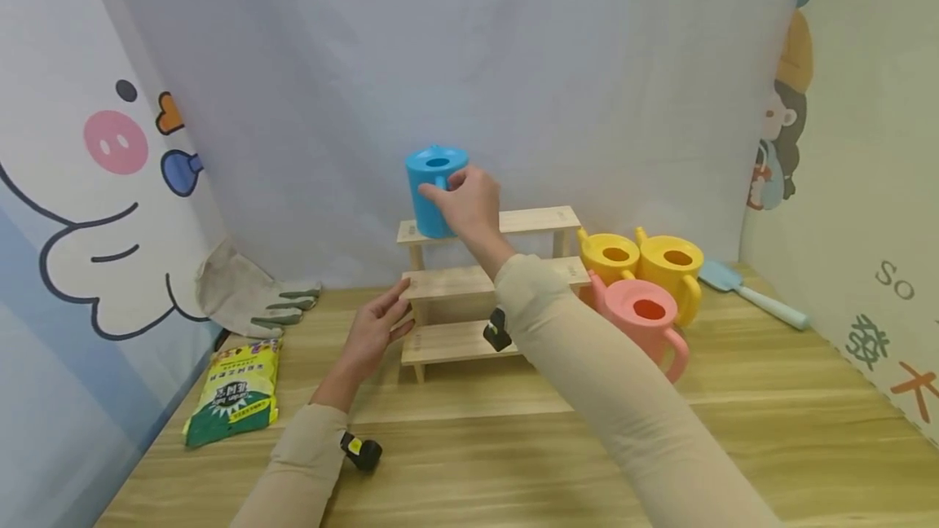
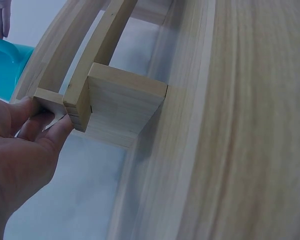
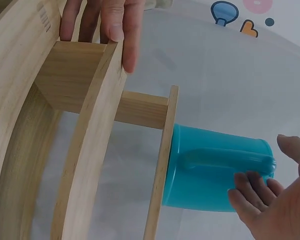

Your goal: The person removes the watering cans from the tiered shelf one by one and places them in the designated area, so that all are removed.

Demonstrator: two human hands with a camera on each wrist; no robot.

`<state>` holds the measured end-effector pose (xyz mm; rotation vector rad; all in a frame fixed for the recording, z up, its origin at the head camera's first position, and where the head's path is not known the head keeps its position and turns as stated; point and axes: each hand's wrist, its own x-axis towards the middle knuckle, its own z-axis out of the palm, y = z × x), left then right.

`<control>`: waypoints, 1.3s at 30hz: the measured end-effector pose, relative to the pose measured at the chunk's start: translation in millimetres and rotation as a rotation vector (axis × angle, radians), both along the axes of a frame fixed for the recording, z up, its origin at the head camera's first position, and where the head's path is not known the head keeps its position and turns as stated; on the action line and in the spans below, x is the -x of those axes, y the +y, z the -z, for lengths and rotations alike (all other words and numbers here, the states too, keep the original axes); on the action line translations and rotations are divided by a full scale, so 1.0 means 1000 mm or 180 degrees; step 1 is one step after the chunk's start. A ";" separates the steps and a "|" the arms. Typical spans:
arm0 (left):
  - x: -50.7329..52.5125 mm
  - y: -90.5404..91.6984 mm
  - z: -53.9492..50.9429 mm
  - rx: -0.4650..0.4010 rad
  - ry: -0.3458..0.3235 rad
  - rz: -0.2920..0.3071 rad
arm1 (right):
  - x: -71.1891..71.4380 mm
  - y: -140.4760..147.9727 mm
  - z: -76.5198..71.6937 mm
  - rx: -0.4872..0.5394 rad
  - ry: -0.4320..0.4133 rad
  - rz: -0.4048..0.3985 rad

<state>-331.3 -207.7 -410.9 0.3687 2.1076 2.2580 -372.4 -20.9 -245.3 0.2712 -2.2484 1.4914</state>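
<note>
A blue watering can (image 1: 429, 194) stands upright on the left end of the top tier of a three-tier wooden shelf (image 1: 455, 283). My right hand (image 1: 469, 198) is at its handle. In the right wrist view, the thumb stands apart from the handle (image 3: 230, 159), and the other fingertips are beside the can near the handle's upper end. With my left hand (image 1: 370, 332) I hold the left end of the shelf's middle tier, thumb and fingers about the board. The left wrist view shows these fingers (image 2: 57, 132) at the board's end.
Right of the shelf stand two yellow watering cans (image 1: 671, 267) and a pink one (image 1: 641, 316). Behind them lies a light-blue shovel (image 1: 763, 300). At left are gardening gloves (image 1: 242, 292) and a yellow-green packet (image 1: 236, 389). A curtain hangs behind the shelf.
</note>
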 end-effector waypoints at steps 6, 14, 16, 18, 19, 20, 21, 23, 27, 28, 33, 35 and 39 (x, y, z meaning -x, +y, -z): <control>0.000 0.000 0.000 0.0018 0.0021 0.0004 | 0.002 -0.003 0.004 0.0294 -0.0053 -0.0024; 0.001 0.001 0.000 -0.0035 0.0041 -0.0007 | 0.008 -0.008 0.002 0.0562 -0.0228 0.0144; 0.001 0.001 0.000 -0.0048 0.0031 -0.0010 | 0.009 -0.009 0.000 0.0620 -0.0290 0.0174; 0.001 0.000 0.000 -0.0032 0.0030 0.0002 | 0.008 -0.009 -0.001 0.0671 -0.0318 0.0192; 0.001 0.000 0.000 -0.0015 0.0033 0.0008 | 0.008 -0.008 -0.001 0.0701 -0.0322 0.0199; 0.002 0.000 0.000 -0.0027 0.0021 0.0005 | 0.007 -0.008 -0.002 0.0729 -0.0316 0.0200; 0.002 0.000 0.000 -0.0021 0.0020 0.0012 | 0.006 -0.007 -0.001 0.0747 -0.0308 0.0200; 0.002 0.000 0.001 -0.0011 0.0010 0.0015 | 0.006 -0.005 0.000 0.0778 -0.0270 0.0201; 0.002 0.000 0.002 -0.0001 -0.0008 0.0019 | 0.007 -0.002 0.004 0.0807 -0.0203 0.0211; 0.002 0.000 0.002 -0.0009 -0.0016 0.0016 | 0.007 -0.001 0.005 0.0823 -0.0194 0.0219; 0.003 0.001 0.002 -0.0023 -0.0026 -0.0018 | 0.011 0.001 0.006 0.0927 -0.0219 0.0197; 0.002 0.001 0.002 -0.0014 -0.0016 -0.0023 | 0.012 0.002 0.006 0.0942 -0.0249 0.0202; 0.001 0.001 0.001 0.0002 -0.0006 -0.0029 | 0.013 0.003 0.004 0.0941 -0.0321 0.0239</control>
